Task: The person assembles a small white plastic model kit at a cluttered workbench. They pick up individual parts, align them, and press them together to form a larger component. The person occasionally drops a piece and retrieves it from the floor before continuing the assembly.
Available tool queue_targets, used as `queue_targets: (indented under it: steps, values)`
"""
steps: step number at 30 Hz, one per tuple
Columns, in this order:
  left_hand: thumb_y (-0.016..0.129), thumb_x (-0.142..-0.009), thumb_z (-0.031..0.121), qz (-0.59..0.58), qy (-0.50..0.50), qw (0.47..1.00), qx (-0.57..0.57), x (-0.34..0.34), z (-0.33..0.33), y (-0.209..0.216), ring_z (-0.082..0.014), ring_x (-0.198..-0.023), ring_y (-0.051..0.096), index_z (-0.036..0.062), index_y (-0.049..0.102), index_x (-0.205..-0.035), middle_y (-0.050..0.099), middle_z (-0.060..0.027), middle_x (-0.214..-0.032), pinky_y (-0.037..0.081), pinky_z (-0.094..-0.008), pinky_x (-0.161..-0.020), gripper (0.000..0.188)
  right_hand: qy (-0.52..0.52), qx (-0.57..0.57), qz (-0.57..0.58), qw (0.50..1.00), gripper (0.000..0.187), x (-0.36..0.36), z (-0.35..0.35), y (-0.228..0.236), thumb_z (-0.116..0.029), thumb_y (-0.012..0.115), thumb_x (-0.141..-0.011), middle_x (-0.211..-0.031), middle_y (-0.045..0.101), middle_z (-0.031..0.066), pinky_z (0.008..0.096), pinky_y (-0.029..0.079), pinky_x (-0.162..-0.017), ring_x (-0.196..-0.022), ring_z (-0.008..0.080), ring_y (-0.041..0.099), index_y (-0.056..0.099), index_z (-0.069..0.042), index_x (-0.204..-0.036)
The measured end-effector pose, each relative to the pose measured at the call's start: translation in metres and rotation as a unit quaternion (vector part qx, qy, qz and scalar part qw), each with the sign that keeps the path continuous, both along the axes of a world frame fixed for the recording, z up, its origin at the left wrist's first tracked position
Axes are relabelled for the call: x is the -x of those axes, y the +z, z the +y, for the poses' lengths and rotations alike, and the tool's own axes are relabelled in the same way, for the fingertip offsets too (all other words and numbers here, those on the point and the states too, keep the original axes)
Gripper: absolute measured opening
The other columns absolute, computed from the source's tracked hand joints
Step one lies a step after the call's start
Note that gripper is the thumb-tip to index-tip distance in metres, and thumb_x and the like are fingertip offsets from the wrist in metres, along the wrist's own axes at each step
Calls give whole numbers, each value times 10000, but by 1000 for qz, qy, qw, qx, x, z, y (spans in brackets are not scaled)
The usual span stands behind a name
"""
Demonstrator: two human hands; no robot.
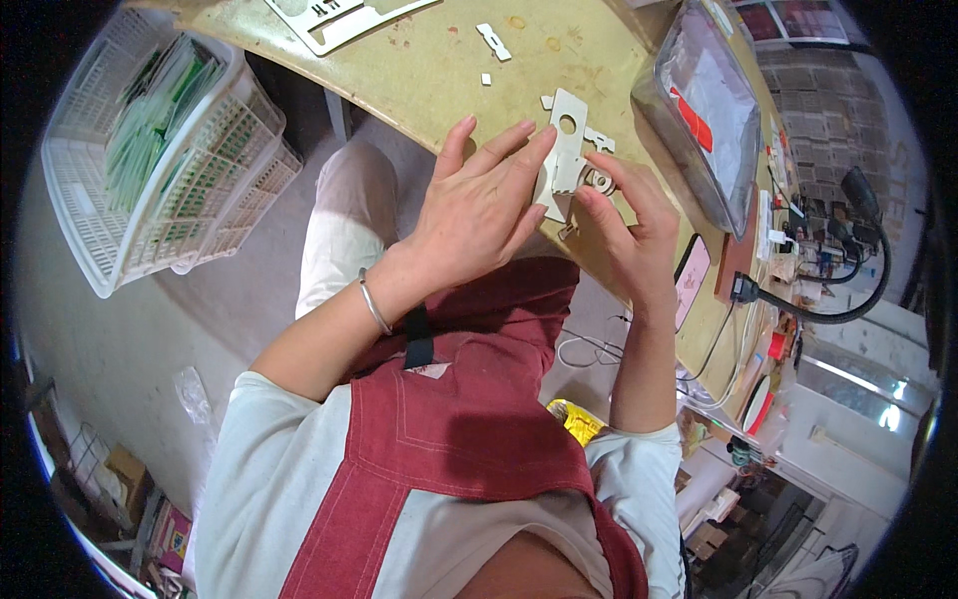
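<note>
At the near edge of the table, a flat white piece with a round hole (568, 124) lies in front of me, with other white cut-out parts joined or stacked at its lower end. My left hand (469, 212) is flat with fingers apart; its index fingertip and thumb rest against the left edge of these parts. Thumb and index finger of my right hand (636, 215) are closed on a small white part with a rounded, ring-like end (599, 181). How the parts join is partly hidden by my fingers. A small notched white strip (600, 141) lies just beyond.
Loose white scraps (493, 42) and a larger white cut-out sheet (344, 25) lie farther off. A clear plastic tray (642, 92) stands at the right, near a phone (691, 283) and a black flexible-neck lamp (843, 311). A white basket (225, 120) stands left on the floor.
</note>
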State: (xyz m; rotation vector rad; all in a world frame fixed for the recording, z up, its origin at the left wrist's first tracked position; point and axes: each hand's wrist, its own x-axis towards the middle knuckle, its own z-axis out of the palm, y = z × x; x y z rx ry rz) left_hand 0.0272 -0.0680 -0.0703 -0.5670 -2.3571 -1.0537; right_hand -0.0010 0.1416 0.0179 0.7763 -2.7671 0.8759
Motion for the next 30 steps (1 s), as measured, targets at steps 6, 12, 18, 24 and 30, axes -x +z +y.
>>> queue_targets:
  steps: [6,12,18,24,30]
  values:
    - [730,-949,240,-7,-2,1000,-1,0,0,-1,-267,-1451,542,17,418,-1598,687,-97,-1358,240,-597,-1250,754,12,-9,19,1000,348,3,-1,3,-126,810,-909,-1116,760,175,400,550,-898,-1029,334,714,730,-11,-1228]
    - [732,-956,272,-26,-9,1000,1,1,0,-2,-250,-1483,517,50,430,-1598,652,-88,-1477,205,-590,-1264,743,12,-1,26,1000,356,2,-1,0,-120,819,-898,-1105,758,174,402,549,-874,-990,330,704,727,-5,-1222]
    - [727,-965,281,-31,-7,999,8,0,0,-2,-245,-1498,498,49,433,-1595,646,-83,-1484,196,-589,-1270,732,31,-25,57,998,363,6,-3,0,-143,838,-883,-1077,755,167,393,548,-825,-935,319,699,729,-5,-1200]
    - [733,-963,278,-37,-9,999,8,0,0,-3,-249,-1506,488,45,429,-1594,637,-86,-1494,183,-595,-1275,738,39,-38,67,996,358,8,-3,2,-156,842,-880,-1045,753,166,400,547,-803,-906,324,696,732,-8,-1187]
    - [739,-956,269,-34,-11,999,6,0,0,-4,-252,-1509,485,40,413,-1603,634,-88,-1497,183,-597,-1273,760,52,-38,64,996,363,11,-1,3,-145,846,-871,-1063,756,174,407,556,-827,-936,337,708,737,-8,-1190]
